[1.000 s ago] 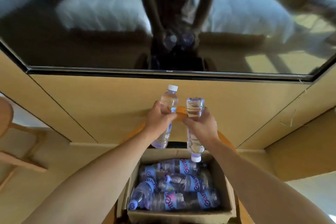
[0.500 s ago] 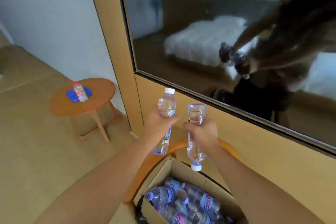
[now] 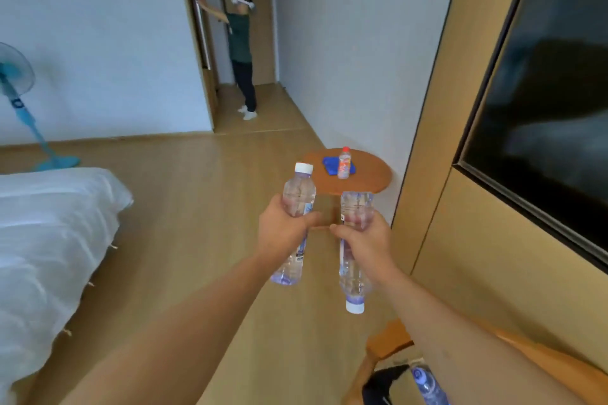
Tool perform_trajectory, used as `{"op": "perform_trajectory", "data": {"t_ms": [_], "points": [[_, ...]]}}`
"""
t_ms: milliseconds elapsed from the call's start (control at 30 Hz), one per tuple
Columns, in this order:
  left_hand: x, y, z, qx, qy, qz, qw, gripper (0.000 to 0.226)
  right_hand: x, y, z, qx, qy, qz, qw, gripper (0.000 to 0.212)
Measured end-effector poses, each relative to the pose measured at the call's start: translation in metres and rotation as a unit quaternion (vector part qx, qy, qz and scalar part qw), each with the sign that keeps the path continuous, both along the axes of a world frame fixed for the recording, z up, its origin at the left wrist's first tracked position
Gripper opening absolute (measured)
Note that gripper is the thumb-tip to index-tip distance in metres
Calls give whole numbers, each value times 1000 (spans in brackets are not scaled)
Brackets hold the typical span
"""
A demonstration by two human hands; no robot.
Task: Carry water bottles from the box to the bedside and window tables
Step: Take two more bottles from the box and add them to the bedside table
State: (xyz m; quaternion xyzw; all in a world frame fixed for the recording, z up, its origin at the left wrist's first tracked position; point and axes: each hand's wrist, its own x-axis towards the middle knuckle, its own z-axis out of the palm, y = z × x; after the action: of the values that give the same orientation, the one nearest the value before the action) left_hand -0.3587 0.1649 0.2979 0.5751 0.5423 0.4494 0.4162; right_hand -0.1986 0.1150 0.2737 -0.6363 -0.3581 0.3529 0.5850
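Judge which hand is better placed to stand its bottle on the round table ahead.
Probably the left hand: its water bottle is cap-up, ready to stand on the round wooden table. The right hand holds its bottle cap-down, needing a flip first.

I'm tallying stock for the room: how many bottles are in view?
4: one upright in the left hand, one inverted in the right hand, one red-capped on the round table, one partly cropped at the bottom edge. Others may be hidden.
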Motion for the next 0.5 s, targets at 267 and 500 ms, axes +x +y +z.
{"op": "perform_trajectory", "data": {"t_ms": [267,500], "points": [[-267,6,-7,1,38,167,985,51,-247,56,-9,12,-17,165,986,44],[-472,-45,-18,-12,56,333,941,49,-463,66,-13,-2,-8,341,940,52]]}}
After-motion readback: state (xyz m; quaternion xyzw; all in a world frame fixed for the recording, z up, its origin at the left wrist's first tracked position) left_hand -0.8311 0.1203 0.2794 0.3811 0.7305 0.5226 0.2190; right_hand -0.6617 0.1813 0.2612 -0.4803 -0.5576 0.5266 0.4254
